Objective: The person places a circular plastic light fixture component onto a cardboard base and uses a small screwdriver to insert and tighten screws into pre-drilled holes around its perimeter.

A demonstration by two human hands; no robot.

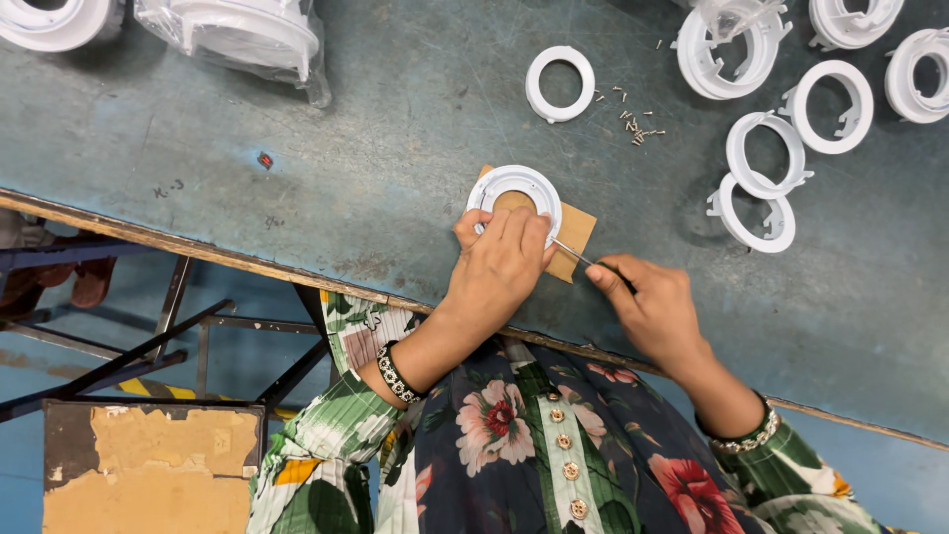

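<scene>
The left hand (pixel 499 265) hides the white ring's (pixel 514 188) near rim and the screwdriver (pixel 573 253) tip.

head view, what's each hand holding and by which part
The left hand presses its fingers on the near rim of the white ring lying on a cardboard square. The right hand pinches the handle end of a thin screwdriver.
</scene>
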